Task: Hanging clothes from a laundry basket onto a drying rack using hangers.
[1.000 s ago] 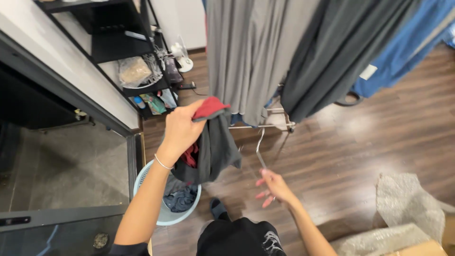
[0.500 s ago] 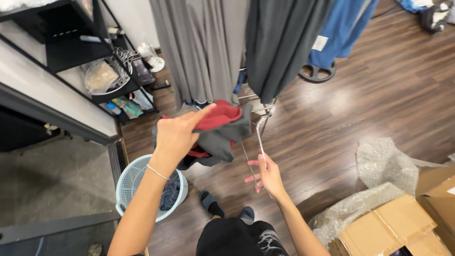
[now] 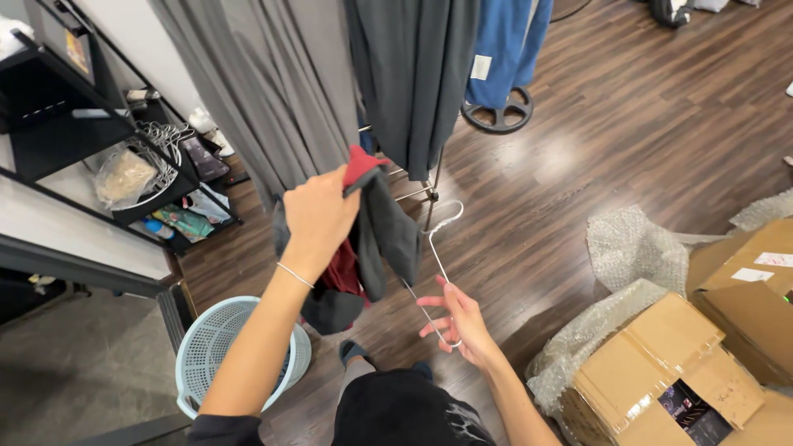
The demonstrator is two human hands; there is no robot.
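Note:
My left hand (image 3: 318, 216) is raised and grips a dark grey garment with a red lining (image 3: 372, 239), which hangs down bunched below it. My right hand (image 3: 458, 322) is lower and to the right, holding the bottom of a thin white wire hanger (image 3: 438, 256) whose hook points up beside the garment. Hanger and garment are close but I cannot tell if they touch.
Grey and dark clothes (image 3: 330, 83) hang on a rack ahead, a blue garment (image 3: 504, 49) further right. A pale blue laundry basket (image 3: 206, 351) stands on the wooden floor at lower left. Black shelves (image 3: 91, 149) are at left. Cardboard boxes (image 3: 661, 380) and bubble wrap (image 3: 636, 248) lie at right.
The view has swung left and down a little. My left hand keeps the garment raised; my right hand with the hanger stays beneath it, the hanger now more upright.

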